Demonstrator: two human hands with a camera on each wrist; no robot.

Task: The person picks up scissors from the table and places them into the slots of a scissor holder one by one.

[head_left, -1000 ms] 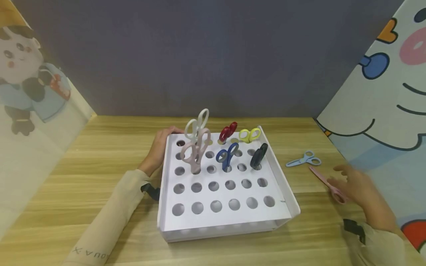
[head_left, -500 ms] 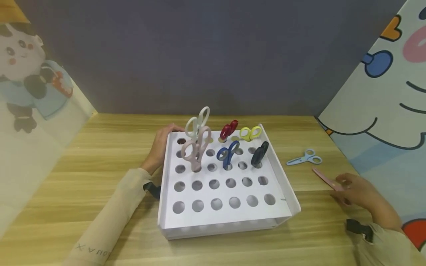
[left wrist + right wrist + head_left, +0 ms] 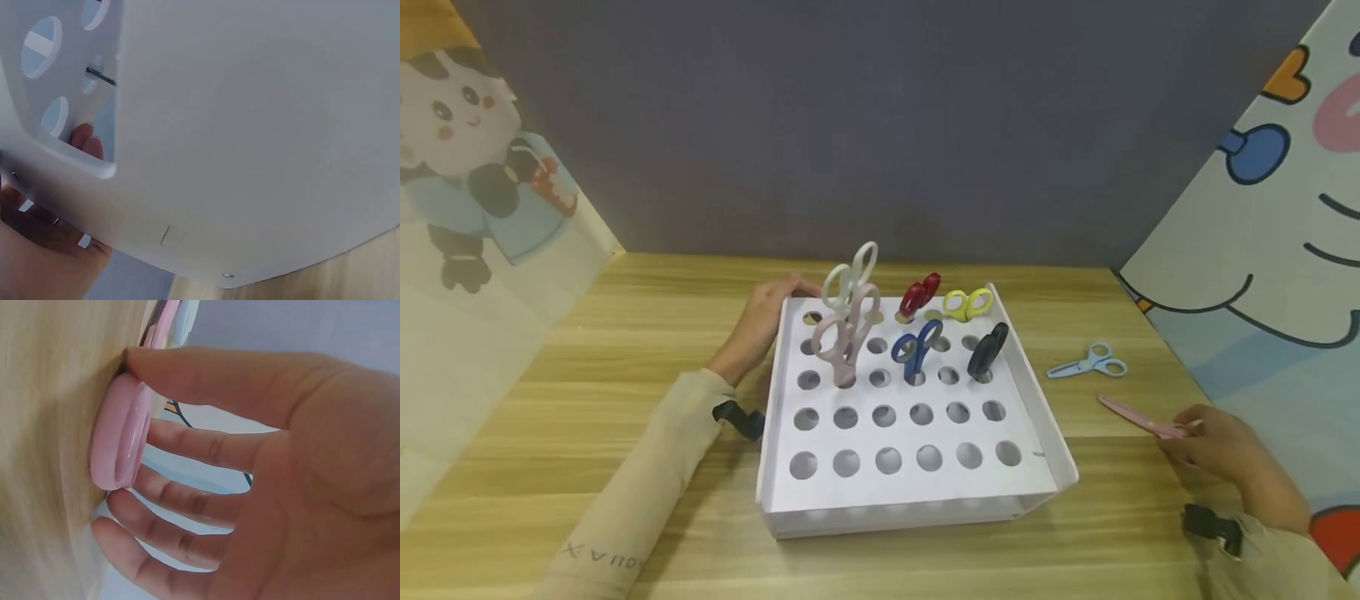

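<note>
At the right in the head view, my right hand (image 3: pixel 1217 442) holds the handle end of pink scissors (image 3: pixel 1138 418) lying on the table, blades toward the left. In the right wrist view, the thumb lies on one side of the pink handle (image 3: pixel 119 437) and the fingers on the other. My left hand (image 3: pixel 760 321) grips the back left edge of a white rack (image 3: pixel 925 493) with round holes; fingertips show through its side opening in the left wrist view. Light blue scissors (image 3: pixel 1086 363) lie behind the pink pair.
Several scissors stand handles up in the rack's back rows: white (image 3: pixel 847 287), light pink (image 3: pixel 844 372), red (image 3: pixel 913 298), yellow (image 3: pixel 967 306), dark blue (image 3: pixel 914 367) and black (image 3: pixel 985 354). A grey wall (image 3: pixel 880 133) stands behind; printed side walls bound the wooden table (image 3: pixel 587 392).
My right hand has lowered onto the pink scissors and taken hold of their handle; the pair has turned slightly. My left hand stays at the rack's edge.
</note>
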